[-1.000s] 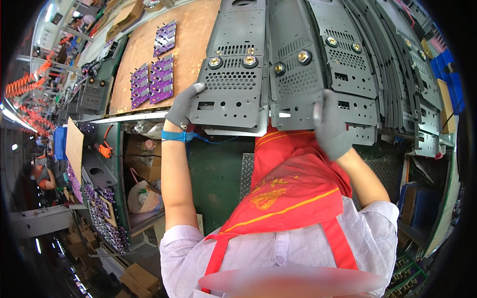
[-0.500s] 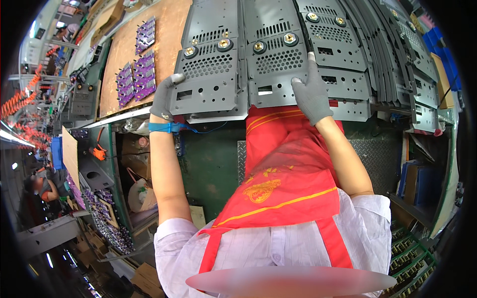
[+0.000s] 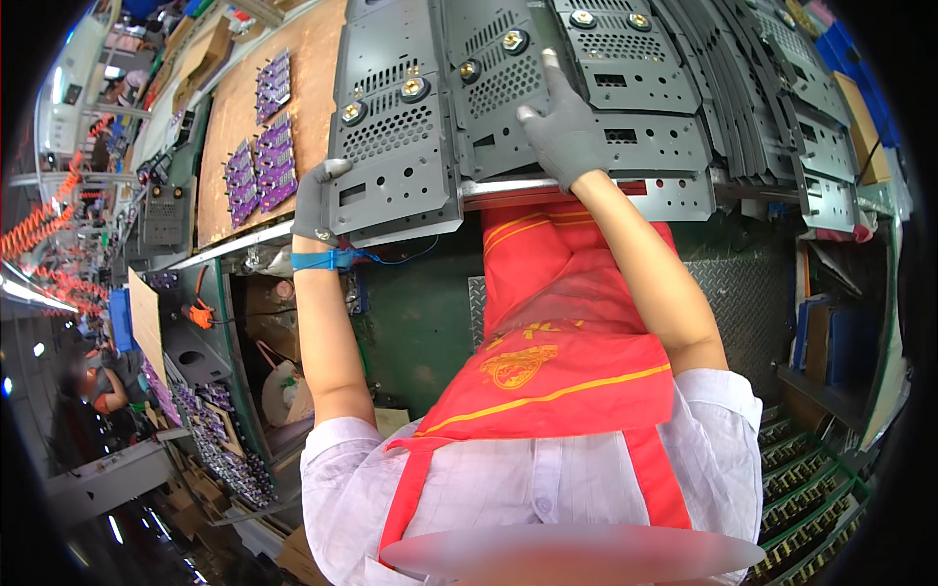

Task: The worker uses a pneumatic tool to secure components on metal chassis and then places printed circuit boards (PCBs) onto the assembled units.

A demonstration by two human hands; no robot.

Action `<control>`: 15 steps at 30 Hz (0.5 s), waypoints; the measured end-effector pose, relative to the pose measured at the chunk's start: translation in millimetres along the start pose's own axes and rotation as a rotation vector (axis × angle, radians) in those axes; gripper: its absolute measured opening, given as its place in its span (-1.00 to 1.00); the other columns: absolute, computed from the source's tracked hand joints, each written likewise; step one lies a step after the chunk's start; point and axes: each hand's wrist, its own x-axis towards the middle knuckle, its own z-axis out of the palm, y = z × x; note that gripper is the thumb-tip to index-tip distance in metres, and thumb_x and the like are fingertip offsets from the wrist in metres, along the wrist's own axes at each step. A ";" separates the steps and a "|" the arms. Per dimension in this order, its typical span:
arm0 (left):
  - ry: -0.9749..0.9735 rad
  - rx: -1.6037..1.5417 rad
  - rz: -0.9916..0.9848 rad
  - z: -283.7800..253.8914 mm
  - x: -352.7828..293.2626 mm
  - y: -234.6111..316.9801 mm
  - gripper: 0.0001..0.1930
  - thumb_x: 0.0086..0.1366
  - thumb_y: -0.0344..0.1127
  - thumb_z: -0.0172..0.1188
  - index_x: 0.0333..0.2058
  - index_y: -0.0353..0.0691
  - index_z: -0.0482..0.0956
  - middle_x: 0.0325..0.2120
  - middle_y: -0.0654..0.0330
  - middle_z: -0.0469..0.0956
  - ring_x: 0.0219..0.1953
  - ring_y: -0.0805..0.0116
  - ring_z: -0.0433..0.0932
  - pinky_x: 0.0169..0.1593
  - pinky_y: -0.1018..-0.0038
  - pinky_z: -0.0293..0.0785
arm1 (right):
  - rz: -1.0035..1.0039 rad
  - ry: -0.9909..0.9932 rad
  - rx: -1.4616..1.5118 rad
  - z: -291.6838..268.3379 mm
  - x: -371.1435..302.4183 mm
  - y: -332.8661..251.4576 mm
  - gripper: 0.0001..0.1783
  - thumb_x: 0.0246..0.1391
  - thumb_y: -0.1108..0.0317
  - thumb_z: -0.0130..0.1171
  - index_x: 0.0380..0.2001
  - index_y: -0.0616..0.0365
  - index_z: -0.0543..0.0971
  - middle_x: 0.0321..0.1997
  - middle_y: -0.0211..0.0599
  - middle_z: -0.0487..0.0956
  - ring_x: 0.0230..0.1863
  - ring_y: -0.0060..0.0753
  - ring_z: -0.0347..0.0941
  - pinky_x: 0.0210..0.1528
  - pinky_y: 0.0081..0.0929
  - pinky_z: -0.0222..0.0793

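Note:
My left hand (image 3: 315,203), in a grey glove, grips the near left edge of a grey perforated metal panel (image 3: 403,186), thumb on top. The panel carries two round brass-centred fittings and lies on another panel. A blue band with a thin cord circles my left wrist. My gloved right hand (image 3: 569,142) holds the right side of the middle metal panel (image 3: 479,115), thumb and forefinger over its face. That panel sits slightly askew, and its near end is back from the bench edge. The fingers under my right hand are hidden.
More metal panels (image 3: 650,93) lie to the right, beside a row of panels standing on edge (image 3: 728,98). Purple circuit boards (image 3: 276,161) lie on a wooden board (image 3: 220,117) at left. Blue bins (image 3: 848,59) stand at far right. An open shelf (image 3: 831,342) is below the bench.
My right hand has moved away from me and left, shifting the middle panel the same way and uncovering the bench edge. My left hand stays on the left panel.

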 end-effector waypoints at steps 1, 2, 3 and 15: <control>0.024 0.016 0.016 1.3 -2.3 -2.1 -0.62 0.10 -0.36 0.04 -0.08 -0.35 0.45 -0.23 0.00 0.56 -0.28 0.15 0.58 -0.19 0.31 0.56 | -0.037 0.002 0.030 4.7 5.8 10.3 -0.13 -0.04 0.31 0.15 0.35 0.05 0.04 0.06 0.12 0.47 0.02 0.00 0.46 0.06 -0.31 0.33; 0.019 0.025 0.012 4.2 -4.2 -2.7 -0.62 0.10 -0.36 0.04 -0.08 -0.35 0.45 -0.23 0.00 0.56 -0.28 0.15 0.58 -0.19 0.31 0.56 | -0.029 0.009 0.033 2.5 5.3 16.7 -0.13 -0.04 0.31 0.15 0.35 0.05 0.04 0.06 0.12 0.47 0.02 0.00 0.46 0.06 -0.31 0.33; 0.043 0.029 0.022 5.7 -6.8 -3.0 -0.63 0.10 -0.36 0.04 -0.09 -0.36 0.46 -0.24 0.00 0.56 -0.29 0.15 0.58 -0.19 0.31 0.56 | 0.003 -0.025 0.096 0.0 5.8 21.6 -0.13 -0.04 0.32 0.15 0.35 0.10 0.04 0.10 0.13 0.44 0.08 -0.01 0.42 0.10 -0.33 0.30; 0.068 0.031 -0.037 -1.7 -7.5 10.6 -0.68 0.09 -0.37 0.10 -0.16 -0.35 0.50 -0.30 0.01 0.59 -0.34 0.16 0.59 -0.23 0.31 0.58 | -0.028 0.008 0.545 17.1 -13.5 58.8 -0.11 -0.03 0.45 0.17 0.33 0.32 -0.01 0.27 0.09 0.28 0.30 -0.16 0.20 0.28 -0.46 0.08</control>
